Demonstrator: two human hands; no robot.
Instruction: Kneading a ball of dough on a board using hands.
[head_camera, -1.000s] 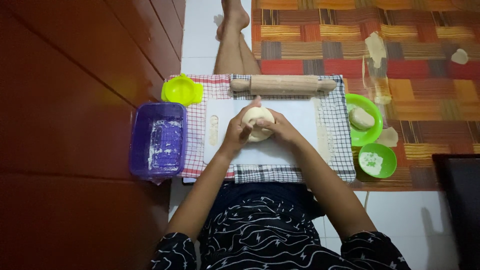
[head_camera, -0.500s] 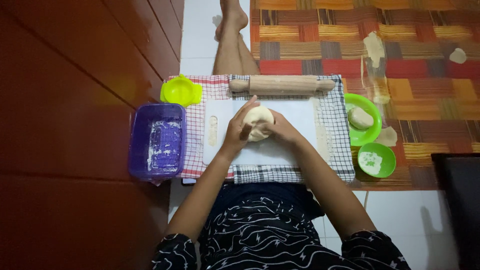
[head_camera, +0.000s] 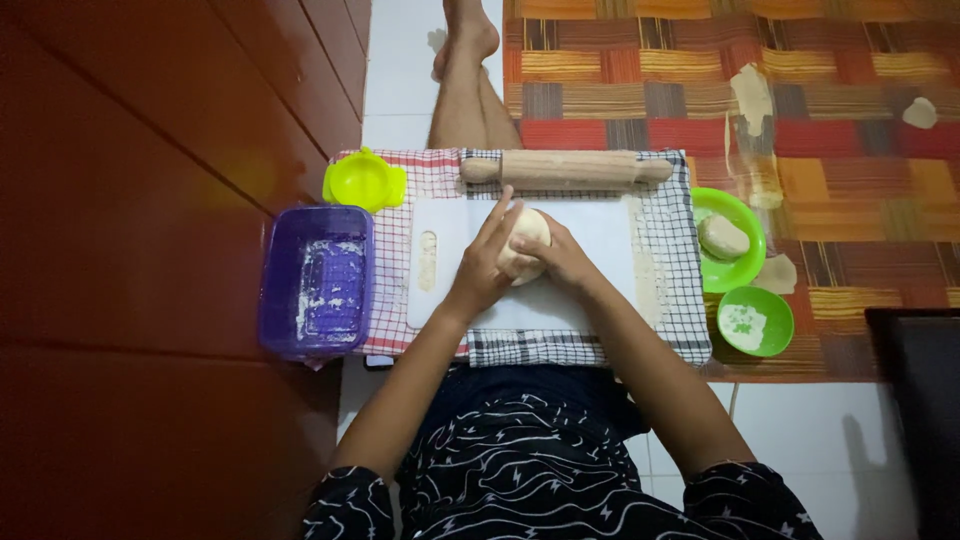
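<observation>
Both hands are closed together around a pale dough ball (head_camera: 524, 244) that sits on the white cutting board (head_camera: 590, 245): the left hand (head_camera: 483, 268) cups it from the near left with fingers reaching over its top, and the right hand (head_camera: 562, 258) presses against its right side, so the dough is clamped between the two palms. The board lies on a checked cloth (head_camera: 672, 330) spread on the floor in front of the seated person. The dough looks like a thick, rounded lump, not flattened at all, and the wooden rolling pin (head_camera: 566, 168) rests untouched along the far edge of the board, so by the look of it the shaping of the ball is in hand and any rolling out is not yet begun. To the left stand a purple plastic container (head_camera: 318, 282), dusted white inside, and a small yellow-green lid (head_camera: 364, 181) just beyond it. To the right, a green bowl (head_camera: 746, 262) holds another pale lump of dough, and a smaller green bowl (head_camera: 757, 322) nearer the person holds a little white powder, so at least one more piece appears to wait its turn. A patterned woven mat (head_camera: 850, 60) covers the floor beyond.
</observation>
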